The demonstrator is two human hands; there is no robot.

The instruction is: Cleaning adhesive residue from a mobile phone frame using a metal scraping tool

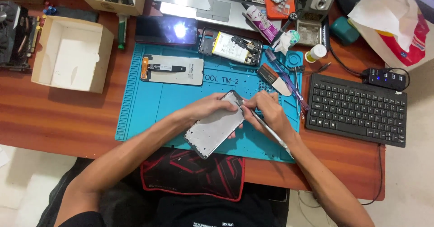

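Red-and-black patterned cloth point(192, 175) is lying at the desk's near edge, just below a blue silicone repair mat point(140, 105) that is covering part of the glossy reddish wooden table point(58, 118). Over the mat, the person's left hand point(210, 107) is gripping a grey metal phone frame point(216, 126), a flat rounded rectangle tilted on a diagonal, with fingers wrapped around its upper edge. The right hand point(269, 111) is pinching a slim silvery tool point(264, 126) like a pen, its tip meeting the frame's top corner. Farther back on the mat, a detached display panel point(174, 69) with an orange flex end is resting flat, and an opened phone body point(231, 47) is showing its pale battery. A black keyboard point(357, 109) is sitting to the right of the mat, and an open white cardboard box point(72, 53) to the left.
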